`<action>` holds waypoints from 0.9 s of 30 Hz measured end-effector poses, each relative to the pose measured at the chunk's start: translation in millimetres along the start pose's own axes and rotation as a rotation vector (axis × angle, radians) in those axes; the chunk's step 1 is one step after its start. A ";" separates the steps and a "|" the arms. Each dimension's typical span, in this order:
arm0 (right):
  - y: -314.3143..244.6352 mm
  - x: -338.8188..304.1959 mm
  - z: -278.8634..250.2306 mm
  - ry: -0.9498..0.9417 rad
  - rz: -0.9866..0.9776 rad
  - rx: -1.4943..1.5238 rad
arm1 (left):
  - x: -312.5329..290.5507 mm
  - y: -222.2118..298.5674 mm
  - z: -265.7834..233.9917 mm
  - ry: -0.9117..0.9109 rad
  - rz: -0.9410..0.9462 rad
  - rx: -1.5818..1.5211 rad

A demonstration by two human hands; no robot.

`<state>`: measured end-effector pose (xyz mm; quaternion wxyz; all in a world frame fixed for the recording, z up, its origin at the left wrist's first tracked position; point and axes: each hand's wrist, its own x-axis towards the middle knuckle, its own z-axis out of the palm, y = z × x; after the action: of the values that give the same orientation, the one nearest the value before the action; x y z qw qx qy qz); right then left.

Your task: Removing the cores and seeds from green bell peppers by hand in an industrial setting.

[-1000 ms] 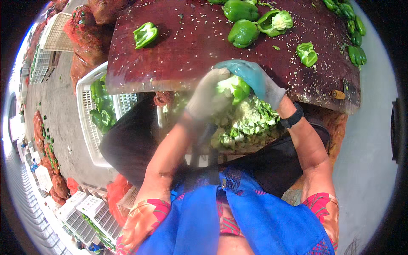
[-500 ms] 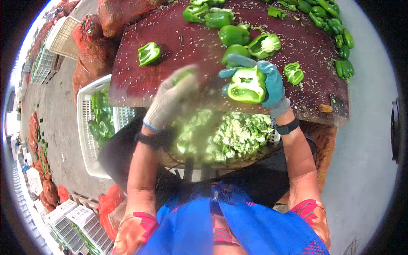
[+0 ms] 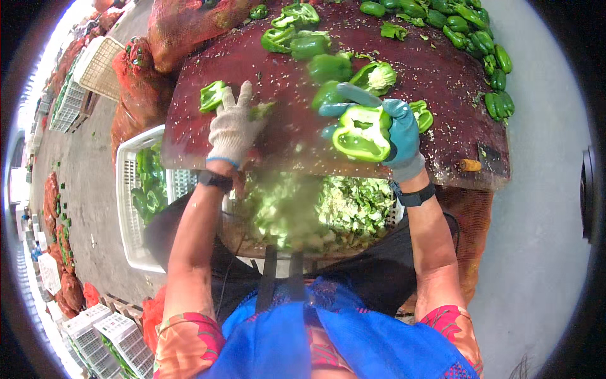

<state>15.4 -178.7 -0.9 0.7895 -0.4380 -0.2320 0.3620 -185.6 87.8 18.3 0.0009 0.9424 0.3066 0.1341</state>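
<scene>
One red table (image 3: 442, 79) flecked with seeds; above it, one knit-gloved left hand (image 3: 233, 129), fingers spread loose — and one smooth-coated right hand (image 3: 403, 134), grasping one glossy, hollow pepper (image 3: 362, 133) at near right — then, left, one curved piece (image 3: 211, 98) by the loose fingers.

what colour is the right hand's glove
Teal glove with a pale grey cuff, best in head view.

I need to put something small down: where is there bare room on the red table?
Apart from scattered seeds, the red table has room on the right, between the cut pepper beside the right hand, whole peppers at the edge and the wooden handle; also the near left corner, beside the left hand. Crowded: the far middle, with its row of peppers.
</scene>
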 end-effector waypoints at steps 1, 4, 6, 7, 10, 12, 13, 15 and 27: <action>0.0 3.3 4.5 -0.019 -0.001 -0.002 | -4.0 -6.2 1.4 0.278 0.136 0.122; -7.0 -2.8 -0.8 -0.040 -0.001 -0.066 | -17.1 58.9 -51.6 0.257 0.226 -0.388; -11.4 -1.2 8.8 -0.096 -0.001 -0.105 | -30.5 95.6 -76.1 0.072 0.250 -0.838; -11.4 -1.2 13.6 -0.123 -0.001 -0.121 | -36.2 111.0 -78.1 -0.053 0.253 -0.986; -13.1 -1.0 28.4 -0.196 -0.023 -0.205 | -46.6 137.3 -83.3 -0.434 0.084 -1.182; -12.4 -2.4 32.6 -0.212 -0.026 -0.224 | -47.2 137.3 -82.7 -0.538 0.013 -1.334; -12.9 -5.1 32.7 -0.213 -0.055 -0.264 | -48.4 138.4 -83.1 -0.644 -0.052 -1.484; -12.4 -10.0 33.4 -0.217 -0.110 -0.341 | -47.0 135.9 -82.2 -0.715 -0.062 -1.387; -10.9 -26.0 36.4 -0.173 -0.150 -0.499 | -37.6 140.2 -62.8 -0.703 0.273 -1.131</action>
<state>-21.8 -183.6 25.7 0.6588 -0.5682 -0.4124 0.2702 -149.7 -52.8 81.2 0.5762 0.8148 0.0489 -0.0418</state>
